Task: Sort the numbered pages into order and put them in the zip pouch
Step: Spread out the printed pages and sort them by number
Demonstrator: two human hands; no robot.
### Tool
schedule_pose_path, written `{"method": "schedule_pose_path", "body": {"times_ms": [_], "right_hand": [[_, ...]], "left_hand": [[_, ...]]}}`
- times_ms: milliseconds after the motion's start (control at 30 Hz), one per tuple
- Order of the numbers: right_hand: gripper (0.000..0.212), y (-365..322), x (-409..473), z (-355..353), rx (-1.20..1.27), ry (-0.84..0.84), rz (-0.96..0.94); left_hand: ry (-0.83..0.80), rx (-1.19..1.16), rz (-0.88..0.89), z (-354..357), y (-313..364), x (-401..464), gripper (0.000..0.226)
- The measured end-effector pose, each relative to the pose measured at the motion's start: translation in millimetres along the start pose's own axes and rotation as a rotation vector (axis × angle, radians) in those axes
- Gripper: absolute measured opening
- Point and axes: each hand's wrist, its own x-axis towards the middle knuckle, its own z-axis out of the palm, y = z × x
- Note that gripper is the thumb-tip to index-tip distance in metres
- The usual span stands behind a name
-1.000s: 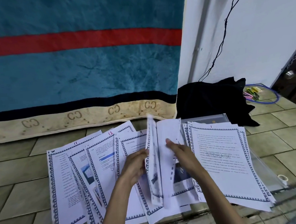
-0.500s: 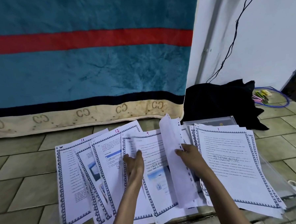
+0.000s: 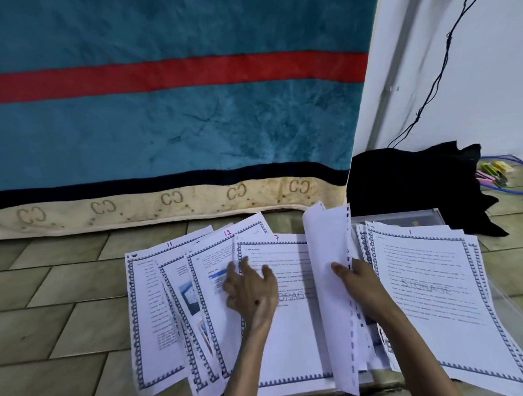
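Four handwritten numbers are readable from where I watch: "11" on the leftmost page [image 3: 153,318], "12" on the sheet [image 3: 216,279] overlapping it, "7" on the middle page [image 3: 294,332], and "1" on the top page of the right stack [image 3: 435,294]. Faint outlined lettering reading "STORAGE" crosses both page 7 and page 1, and a "CC" motif repeats along the cream border of the teal blanket [image 3: 165,127] behind. All pages lie fanned on the tiled floor [image 3: 48,315], long axes running away from me, numbered top edges toward the blanket. My left hand [image 3: 250,295] rests flat on page 7's left margin, fingers spread and straight. My right hand [image 3: 362,289] pinches a lifted sheet [image 3: 328,285], which stands nearly on edge between pages 7 and 1, blank back toward me, punched edge to the right. Under the right stack, the clear zip pouch [image 3: 419,218] shows at its far edge.
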Motion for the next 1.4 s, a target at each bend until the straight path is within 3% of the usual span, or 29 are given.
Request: {"method": "schedule_pose_path", "body": {"times_ms": [67, 133, 233, 333, 400, 467, 567, 633, 800, 900, 967, 1100, 1200, 1233, 1333, 1400], "right_hand": [[0.036, -6, -5, 2, -0.009, -0.022, 0.004], [0.03, -10, -8, 8, 0.011, -0.062, 0.003], [0.045, -13, -9, 24, 0.037, -0.154, 0.009], [0.04, -19, -15, 36, 0.06, -0.23, -0.041], [0.034, -20, -15, 41, 0.019, -0.206, -0.083], [0.032, -17, -12, 42, -0.018, -0.15, -0.071], [0.036, -13, -5, 44, -0.037, -0.151, -0.038], [0.035, -12, -3, 46, -0.032, -0.171, -0.036], [0.035, -12, -1, 50, -0.02, -0.195, -0.012], [0.042, -10, -1, 49, -0.021, -0.189, -0.004], [0.044, -10, -2, 48, -0.014, -0.185, -0.002], [0.038, -22, -8, 45, -0.028, -0.178, -0.009], [0.046, -34, -16, 49, 0.003, -0.245, -0.038], [0.045, -38, -20, 52, 0.009, -0.277, -0.046], [0.045, -37, -23, 67, -0.157, -0.295, -0.128], [0.041, -30, -19, 77, -0.308, -0.233, -0.151]], "left_hand": [[-0.019, -0.022, -0.078, -8, -12, 7, 0.052], [-0.088, -0.203, -0.038, -7, -17, 10, 0.046], [-0.248, -0.565, 0.0, -5, -4, 2, 0.055], [-0.503, -0.775, -0.101, 0, 10, -7, 0.063], [-0.561, -0.891, -0.189, -2, 10, -8, 0.064], [-0.428, -0.887, -0.208, -9, 2, -5, 0.059], [0.002, -0.312, -0.107, -23, -29, 15, 0.045], [0.078, -0.146, -0.178, -34, -40, 23, 0.049], [0.094, -0.207, -0.282, -42, -42, 37, 0.055], [0.051, -0.072, -0.149, -41, -36, 35, 0.037], [0.019, -0.047, -0.029, -40, -27, 27, 0.038], [-0.295, -0.443, 0.101, -30, -5, 5, 0.054], [-0.424, -0.601, 0.026, -23, 6, -2, 0.073], [-0.436, -0.646, -0.012, -22, 6, -2, 0.067], [-0.32, -0.695, -0.052, -27, -4, 9, 0.024], [-0.144, -0.542, -0.036, -38, -22, 21, 0.021]]}}
